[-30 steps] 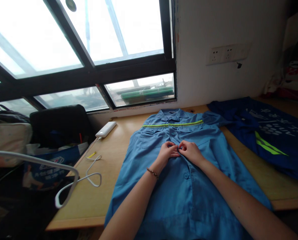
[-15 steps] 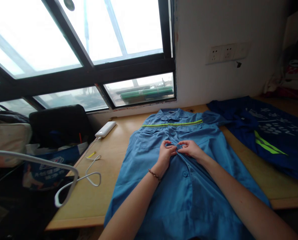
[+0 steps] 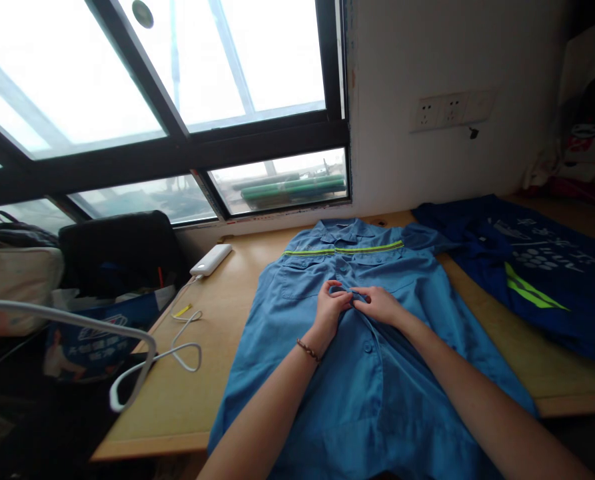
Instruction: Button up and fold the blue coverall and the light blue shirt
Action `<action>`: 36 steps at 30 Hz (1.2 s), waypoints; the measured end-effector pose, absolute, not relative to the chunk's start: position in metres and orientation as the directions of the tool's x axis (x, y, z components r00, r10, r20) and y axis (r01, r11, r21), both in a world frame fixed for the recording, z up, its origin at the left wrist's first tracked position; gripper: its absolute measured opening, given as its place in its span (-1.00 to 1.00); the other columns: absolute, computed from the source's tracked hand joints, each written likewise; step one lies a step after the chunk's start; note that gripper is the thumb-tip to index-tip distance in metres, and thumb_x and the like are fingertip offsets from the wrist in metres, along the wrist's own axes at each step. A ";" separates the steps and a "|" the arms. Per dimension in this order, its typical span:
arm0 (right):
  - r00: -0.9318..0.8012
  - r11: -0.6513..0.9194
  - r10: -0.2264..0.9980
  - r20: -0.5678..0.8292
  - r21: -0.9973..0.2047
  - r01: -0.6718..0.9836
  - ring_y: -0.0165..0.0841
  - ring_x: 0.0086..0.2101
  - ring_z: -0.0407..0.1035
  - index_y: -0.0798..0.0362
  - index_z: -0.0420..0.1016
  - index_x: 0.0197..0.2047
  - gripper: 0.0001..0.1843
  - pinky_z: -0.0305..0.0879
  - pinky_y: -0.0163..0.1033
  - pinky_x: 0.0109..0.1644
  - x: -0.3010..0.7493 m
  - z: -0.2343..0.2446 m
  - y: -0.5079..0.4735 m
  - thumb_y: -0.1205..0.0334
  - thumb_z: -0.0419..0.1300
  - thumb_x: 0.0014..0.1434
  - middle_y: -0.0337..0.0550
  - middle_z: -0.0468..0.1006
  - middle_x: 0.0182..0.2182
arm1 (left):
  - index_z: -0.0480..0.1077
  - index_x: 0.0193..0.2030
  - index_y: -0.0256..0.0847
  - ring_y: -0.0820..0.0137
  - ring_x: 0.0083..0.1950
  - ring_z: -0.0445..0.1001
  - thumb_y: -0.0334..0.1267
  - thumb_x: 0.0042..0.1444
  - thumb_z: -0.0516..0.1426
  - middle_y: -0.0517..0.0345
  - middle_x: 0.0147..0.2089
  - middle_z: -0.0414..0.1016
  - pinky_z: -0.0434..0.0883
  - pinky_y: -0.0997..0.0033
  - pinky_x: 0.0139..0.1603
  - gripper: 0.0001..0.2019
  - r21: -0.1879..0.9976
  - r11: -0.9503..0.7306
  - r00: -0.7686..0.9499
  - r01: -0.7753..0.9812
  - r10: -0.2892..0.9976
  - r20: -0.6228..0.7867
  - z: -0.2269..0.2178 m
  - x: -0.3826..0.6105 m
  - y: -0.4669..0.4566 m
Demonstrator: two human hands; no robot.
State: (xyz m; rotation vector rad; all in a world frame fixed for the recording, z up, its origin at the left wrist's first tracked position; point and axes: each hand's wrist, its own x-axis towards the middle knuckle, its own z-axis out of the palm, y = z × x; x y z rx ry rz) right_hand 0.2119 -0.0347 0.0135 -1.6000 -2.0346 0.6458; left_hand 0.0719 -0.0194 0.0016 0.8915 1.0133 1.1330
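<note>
A blue work shirt (image 3: 322, 373) with a yellow-green reflective stripe (image 3: 372, 249) across the chest lies front up, collar toward the wall. Both hands meet at its front opening, below the chest pockets. My left hand (image 3: 333, 308) pinches the shirt's front edge, a beaded bracelet (image 3: 308, 350) on its wrist. Close beside it, my right hand (image 3: 377, 304) grips the facing edge between thumb and fingers. Any button between the fingertips is hidden. Lower on the placket a blue button (image 3: 368, 347) shows, with the overlapping flap folded away to its right.
On the wooden table (image 3: 177, 400) a white power bank (image 3: 210, 259) lies to the left, its white cable (image 3: 197, 347) looping over the edge. A dark blue garment (image 3: 552, 287) is at right. Bags (image 3: 17, 287) and a black chair back (image 3: 122, 250) stand left, below the window.
My right fingertips have shifted slightly left and curl more over the cloth edge. My left hand keeps almost the same place, and the shirt lies as before.
</note>
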 end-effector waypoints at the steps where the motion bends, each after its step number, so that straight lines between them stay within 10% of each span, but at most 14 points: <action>1: -0.192 0.187 0.979 0.060 -0.624 0.759 -0.45 -0.59 0.22 -0.08 0.44 -0.05 -0.59 0.00 -0.39 -0.53 0.212 0.013 -0.034 0.12 0.06 0.01 -0.30 0.36 -0.65 | 0.16 -0.25 -0.21 0.53 -0.56 0.38 -0.36 -0.32 0.27 0.31 -0.56 0.37 0.34 0.55 -0.48 -0.54 0.944 0.190 0.121 -0.271 0.979 -0.163 0.001 0.072 -0.019; 10: 0.000 0.038 0.994 0.107 -0.352 0.935 -0.15 -0.20 0.32 0.19 0.28 0.07 -0.50 0.21 -0.16 -0.16 0.208 0.023 -0.068 0.15 0.03 0.08 0.11 0.45 -0.21 | 0.24 -0.33 -0.23 0.54 -0.57 0.34 -0.30 -0.19 0.22 0.29 -0.59 0.36 0.24 0.61 -0.54 -0.73 0.997 -0.064 0.116 0.051 0.992 0.058 -0.009 0.072 -0.007; 16: -0.095 0.129 0.982 0.164 -0.210 0.969 0.13 0.15 -0.18 0.12 0.08 0.21 -0.21 -0.18 0.24 0.10 0.201 -0.007 -0.102 -0.26 -0.17 0.09 0.04 0.04 0.20 | 0.26 -0.32 -0.24 0.54 -0.54 0.34 -0.30 -0.15 0.20 0.27 -0.56 0.38 0.23 0.61 -0.51 -0.77 0.974 -0.173 0.140 0.146 0.978 0.153 -0.004 0.069 0.025; 24: -0.367 0.385 0.922 0.124 -0.190 0.903 -0.02 0.18 -0.17 -0.01 -0.01 0.24 -0.30 -0.23 0.19 0.14 0.249 -0.004 -0.023 -0.22 -0.25 0.15 -0.08 0.01 0.22 | 0.29 -0.29 -0.20 0.49 -0.48 0.38 -0.38 -0.16 0.19 0.29 -0.55 0.39 0.29 0.54 -0.35 -0.76 0.943 -0.242 0.117 0.230 0.968 0.220 0.003 0.069 0.072; 36: -0.257 0.379 0.912 0.321 -0.412 0.829 -0.22 0.07 0.12 -0.07 0.37 0.00 -0.62 0.02 -0.03 0.11 0.260 -0.001 -0.009 0.02 0.00 0.16 -0.19 0.38 0.00 | 0.24 -0.14 -0.21 0.39 -0.21 0.44 -0.48 -0.12 0.14 0.04 -0.20 0.44 0.33 0.37 -0.12 -0.65 0.968 -0.185 0.095 0.167 0.981 0.171 -0.005 0.082 0.022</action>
